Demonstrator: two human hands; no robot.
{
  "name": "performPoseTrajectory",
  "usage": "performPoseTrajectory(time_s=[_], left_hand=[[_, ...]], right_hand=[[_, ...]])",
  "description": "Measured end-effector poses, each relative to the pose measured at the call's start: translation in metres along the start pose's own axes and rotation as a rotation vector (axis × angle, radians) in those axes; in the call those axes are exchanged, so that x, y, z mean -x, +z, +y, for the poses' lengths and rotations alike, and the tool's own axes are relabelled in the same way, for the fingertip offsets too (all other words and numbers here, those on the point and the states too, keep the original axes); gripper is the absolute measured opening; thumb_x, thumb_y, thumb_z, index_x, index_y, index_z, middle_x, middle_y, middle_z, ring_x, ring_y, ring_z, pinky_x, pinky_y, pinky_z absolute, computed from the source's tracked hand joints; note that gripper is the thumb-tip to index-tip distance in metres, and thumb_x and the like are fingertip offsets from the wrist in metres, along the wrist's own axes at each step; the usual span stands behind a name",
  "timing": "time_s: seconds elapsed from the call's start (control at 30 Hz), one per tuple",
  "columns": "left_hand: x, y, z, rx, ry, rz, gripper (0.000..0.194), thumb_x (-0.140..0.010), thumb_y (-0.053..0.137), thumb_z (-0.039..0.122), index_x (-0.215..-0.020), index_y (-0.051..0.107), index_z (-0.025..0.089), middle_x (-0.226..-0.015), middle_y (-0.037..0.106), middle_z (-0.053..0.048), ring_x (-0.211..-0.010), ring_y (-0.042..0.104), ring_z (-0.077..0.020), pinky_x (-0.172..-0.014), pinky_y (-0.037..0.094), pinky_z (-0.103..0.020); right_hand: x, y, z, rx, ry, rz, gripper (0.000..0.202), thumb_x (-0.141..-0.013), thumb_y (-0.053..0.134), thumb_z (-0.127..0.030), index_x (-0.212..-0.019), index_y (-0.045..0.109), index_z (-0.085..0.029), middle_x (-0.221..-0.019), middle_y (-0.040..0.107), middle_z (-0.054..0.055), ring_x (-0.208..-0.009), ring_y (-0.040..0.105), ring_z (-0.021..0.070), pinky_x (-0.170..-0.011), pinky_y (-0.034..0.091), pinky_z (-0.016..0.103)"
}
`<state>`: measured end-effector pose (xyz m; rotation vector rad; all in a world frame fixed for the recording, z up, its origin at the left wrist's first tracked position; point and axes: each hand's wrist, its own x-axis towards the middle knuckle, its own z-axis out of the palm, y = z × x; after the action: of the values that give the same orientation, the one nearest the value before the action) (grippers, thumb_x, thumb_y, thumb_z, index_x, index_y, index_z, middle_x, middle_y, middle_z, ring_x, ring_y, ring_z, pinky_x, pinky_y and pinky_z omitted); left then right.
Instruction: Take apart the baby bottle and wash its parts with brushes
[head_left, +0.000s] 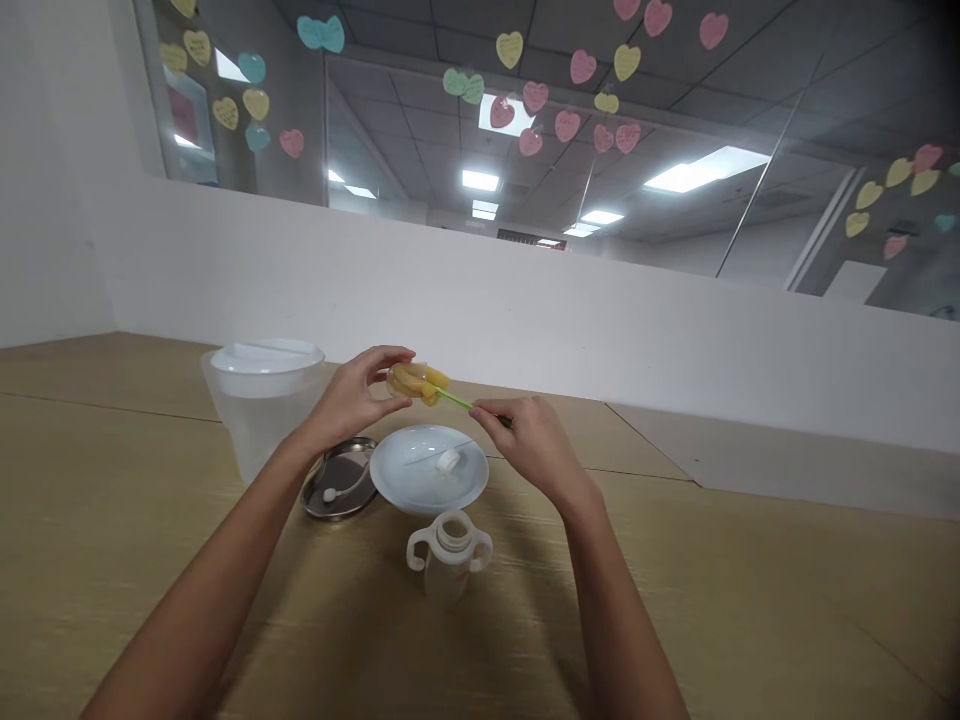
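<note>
Above the white bowl (390, 480), my left hand (364, 390) holds a small clear and yellow piece (407, 379) between thumb and fingers. My right hand (525, 430) is closed around the thin green handle of a brush (454, 398), whose yellow head meets the open side of that piece. In the bowl lie a small white part (448, 461) and a thin stick. A bottle with two handles (448, 560) stands upright and uncapped in front of the bowl. Left of the bowl, a round metal tray (341, 508) carries a white tube with a small end piece (330, 494).
A large translucent white container (262, 420) with a lid stands at the left behind my left forearm. The wooden table (720, 600) runs back to a white wall (525, 320), with a window covered in heart-shaped notes above it.
</note>
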<state>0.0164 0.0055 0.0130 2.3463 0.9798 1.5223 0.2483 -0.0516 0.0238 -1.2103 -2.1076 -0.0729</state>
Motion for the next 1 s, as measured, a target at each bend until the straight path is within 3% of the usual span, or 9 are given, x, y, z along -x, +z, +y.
performPoseTrajectory(time_s=[0.13,0.27,0.33,0.47,0.57,0.73,1.0], left_hand=[[0.0,-0.005,0.006,-0.066,-0.024,-0.052,0.043,-0.066,0.072,0.038,-0.104,0.06,0.019,-0.113,0.061,-0.006,-0.106,0.057,-0.0232,-0.095,0.046,-0.04],[0.0,-0.015,0.009,-0.048,-0.213,-0.275,0.048,-0.066,0.071,0.044,-0.107,0.06,0.02,-0.11,0.065,-0.006,-0.1,0.061,-0.0237,-0.088,0.049,-0.036],[0.001,-0.021,0.003,-0.145,-0.31,-0.301,0.052,-0.07,0.065,0.051,-0.112,0.059,0.021,-0.11,0.066,-0.006,-0.1,0.061,-0.0244,-0.083,0.05,-0.033],[0.005,-0.028,-0.027,-0.608,-0.423,-0.306,0.052,-0.08,0.048,0.055,-0.114,0.057,0.017,-0.107,0.066,-0.01,-0.094,0.062,-0.0255,-0.08,0.048,-0.033],[0.011,-0.024,-0.057,-0.837,-0.46,-0.332,0.042,-0.08,0.049,0.039,-0.112,0.056,0.012,-0.106,0.064,-0.014,-0.098,0.059,-0.029,-0.082,0.045,-0.036],[0.024,-0.01,-0.094,-0.88,-0.469,-0.417,0.037,-0.07,0.058,0.017,-0.107,0.06,0.015,-0.116,0.055,-0.012,-0.097,0.059,-0.0244,-0.084,0.044,-0.031],[0.038,0.002,-0.127,-0.847,-0.474,-0.522,0.042,-0.065,0.058,0.007,-0.105,0.063,0.019,-0.107,0.06,-0.008,-0.104,0.056,-0.0209,-0.088,0.043,-0.027]], right_hand=[[0.0,-0.001,0.0,0.004,0.017,-0.034,0.037,-0.09,0.04,-0.032,-0.073,0.069,-0.018,-0.059,0.058,0.0,-0.053,0.042,0.0108,-0.052,0.026,0.022],[0.0,-0.004,0.004,0.041,0.034,-0.089,0.035,-0.088,0.042,-0.032,-0.075,0.071,-0.019,-0.067,0.067,0.005,-0.058,0.052,0.0133,-0.055,0.03,0.023],[0.001,-0.005,0.007,0.08,0.065,-0.098,0.035,-0.088,0.042,-0.032,-0.073,0.071,-0.019,-0.065,0.066,0.005,-0.056,0.052,0.0137,-0.054,0.029,0.024],[0.002,-0.011,0.012,0.16,0.142,-0.072,0.037,-0.088,0.042,-0.032,-0.062,0.066,-0.02,-0.054,0.057,0.003,-0.051,0.043,0.0126,-0.05,0.023,0.025],[0.003,-0.013,0.013,0.159,0.162,-0.056,0.036,-0.087,0.042,-0.032,-0.061,0.064,-0.02,-0.051,0.052,0.001,-0.05,0.039,0.0118,-0.05,0.022,0.025],[0.004,-0.012,0.011,0.15,0.147,-0.069,0.035,-0.087,0.043,-0.03,-0.059,0.06,-0.019,-0.05,0.048,0.0,-0.049,0.033,0.0115,-0.05,0.021,0.025],[0.003,-0.009,0.014,0.158,0.131,-0.087,0.035,-0.088,0.043,-0.03,-0.061,0.062,-0.019,-0.053,0.054,0.001,-0.051,0.038,0.012,-0.051,0.023,0.025]])
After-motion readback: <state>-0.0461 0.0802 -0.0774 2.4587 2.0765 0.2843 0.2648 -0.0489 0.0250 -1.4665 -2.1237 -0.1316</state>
